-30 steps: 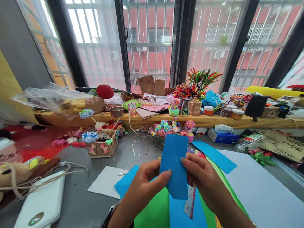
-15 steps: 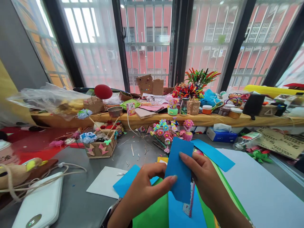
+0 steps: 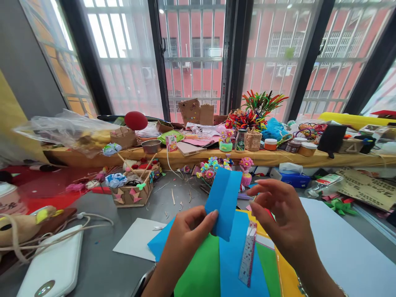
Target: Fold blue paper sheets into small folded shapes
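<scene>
A small sheet of blue paper [image 3: 223, 202] with a lengthwise crease is pinched at its lower left edge by my left hand [image 3: 194, 229]. Its upper end tilts slightly away over the table. To the right, apart from the paper, my right hand [image 3: 281, 218] is raised with its fingers loosely curved and spread, holding nothing. Beneath the hands lie a larger blue sheet [image 3: 230, 268], a green sheet [image 3: 198, 268] and a patterned ruler [image 3: 248, 255] resting on the blue. Another blue piece [image 3: 162, 239] is partly hidden behind my left hand.
A white sheet [image 3: 136, 239] lies at left, near a power bank [image 3: 52, 260] with a cable. A cardboard box [image 3: 133, 194] holding paper flowers and crocheted flowers [image 3: 213, 169] stand farther back. Large white paper [image 3: 346, 251] covers the right. A cluttered ledge [image 3: 192, 157] runs below the windows.
My right hand has let go of the small blue paper and moved right. The paper, now showing its crease, has shifted left and up in my left hand, uncovering the ruler.
</scene>
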### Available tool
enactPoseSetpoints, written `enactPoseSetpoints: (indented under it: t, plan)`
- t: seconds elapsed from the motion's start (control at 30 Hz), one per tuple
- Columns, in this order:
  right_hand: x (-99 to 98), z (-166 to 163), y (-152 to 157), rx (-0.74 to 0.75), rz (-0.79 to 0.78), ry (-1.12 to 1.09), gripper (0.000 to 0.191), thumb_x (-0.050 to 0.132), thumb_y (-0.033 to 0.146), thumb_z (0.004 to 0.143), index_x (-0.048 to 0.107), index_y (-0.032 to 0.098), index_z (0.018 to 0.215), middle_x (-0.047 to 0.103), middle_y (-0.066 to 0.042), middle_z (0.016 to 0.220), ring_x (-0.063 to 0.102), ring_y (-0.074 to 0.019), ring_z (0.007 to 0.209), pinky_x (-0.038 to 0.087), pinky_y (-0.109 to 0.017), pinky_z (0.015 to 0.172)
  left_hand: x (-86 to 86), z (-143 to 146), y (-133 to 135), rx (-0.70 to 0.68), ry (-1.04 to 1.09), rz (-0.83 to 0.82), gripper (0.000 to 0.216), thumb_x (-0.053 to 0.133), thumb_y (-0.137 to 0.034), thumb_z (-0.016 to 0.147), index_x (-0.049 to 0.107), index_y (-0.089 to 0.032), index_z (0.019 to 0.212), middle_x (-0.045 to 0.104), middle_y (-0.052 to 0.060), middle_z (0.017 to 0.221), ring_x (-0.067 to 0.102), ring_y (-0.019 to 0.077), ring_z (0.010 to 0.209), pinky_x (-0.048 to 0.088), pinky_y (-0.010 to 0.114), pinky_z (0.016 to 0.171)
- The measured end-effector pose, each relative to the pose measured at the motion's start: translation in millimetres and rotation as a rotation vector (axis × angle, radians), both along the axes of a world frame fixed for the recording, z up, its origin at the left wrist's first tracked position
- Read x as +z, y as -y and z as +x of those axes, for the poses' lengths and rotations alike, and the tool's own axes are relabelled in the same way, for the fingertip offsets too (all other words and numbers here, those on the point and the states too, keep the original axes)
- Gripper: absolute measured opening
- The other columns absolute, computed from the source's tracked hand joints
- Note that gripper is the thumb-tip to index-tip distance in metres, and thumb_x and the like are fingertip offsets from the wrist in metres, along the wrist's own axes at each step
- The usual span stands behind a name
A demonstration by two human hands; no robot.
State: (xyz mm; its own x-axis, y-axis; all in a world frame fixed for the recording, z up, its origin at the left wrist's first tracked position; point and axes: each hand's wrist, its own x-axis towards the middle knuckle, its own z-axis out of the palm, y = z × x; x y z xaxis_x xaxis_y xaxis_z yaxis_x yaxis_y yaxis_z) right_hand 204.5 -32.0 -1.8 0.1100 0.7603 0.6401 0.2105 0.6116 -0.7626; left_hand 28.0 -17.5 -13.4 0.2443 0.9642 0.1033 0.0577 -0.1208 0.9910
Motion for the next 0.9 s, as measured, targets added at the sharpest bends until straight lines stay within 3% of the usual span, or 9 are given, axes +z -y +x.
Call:
enactPoseSetpoints:
  t: [0.13,0.27,0.5,0.77,0.9]
  plan:
    - [1.0,6.0,4.4,0.177,0.116,0.539,0.032,0.056,0.012,0.076,0.058,0.03,0.102,0.061,-0.003,0.091,0.057,-0.0134,0.067,0.047,-0.028,0.065,2.2,1.0,1.8,0.02,-0.039,0.044,0.029,0.057,-0.04,0.071,0.056,-0.016,0.056,0.052,-0.002,0.054,0.047,0.0116,0.054,0.036,0.02,0.048]
    - [-4.2,4.0,0.7,0.206,0.129,0.726,0.024,0.058,0.016,0.077,0.064,0.024,0.098,0.062,-0.005,0.079,0.059,-0.0159,0.069,0.048,-0.028,0.058,2.9,1.5,3.3,0.066,-0.111,0.107,0.03,0.056,-0.04,0.071,0.054,-0.016,0.054,0.053,-0.001,0.053,0.049,0.0124,0.055,0.038,0.021,0.052]
    - [-5.4,-4.0,-6.0,0.191,0.31,0.492,0.02,0.055,0.03,0.08,0.07,0.017,0.079,0.061,-0.005,0.063,0.059,-0.0129,0.055,0.048,-0.021,0.048,5.6,4.8,9.4,0.076,-0.152,0.13,0.03,0.054,-0.038,0.072,0.055,-0.015,0.054,0.055,0.001,0.055,0.05,0.0139,0.057,0.04,0.022,0.054]
    - [-6.5,-3.6,-6.0,0.199,0.153,0.391,0.015,0.057,0.03,0.078,0.068,0.021,0.075,0.063,-0.003,0.066,0.059,-0.0134,0.061,0.048,-0.022,0.054,9.5,2.2,10.6,-0.013,-0.084,0.105,0.022,0.055,-0.034,0.073,0.063,-0.015,0.064,0.065,0.002,0.065,0.058,0.015,0.064,0.044,0.021,0.059]
    - [-7.7,-4.1,-6.1,0.181,0.11,0.37,0.009,0.059,0.028,0.077,0.066,0.022,0.076,0.062,-0.001,0.066,0.058,-0.0143,0.065,0.046,-0.022,0.055,11.4,0.7,10.9,-0.014,-0.106,0.102,0.026,0.055,-0.031,0.075,0.062,-0.016,0.055,0.066,0.0,0.056,0.059,0.0121,0.056,0.043,0.018,0.056]
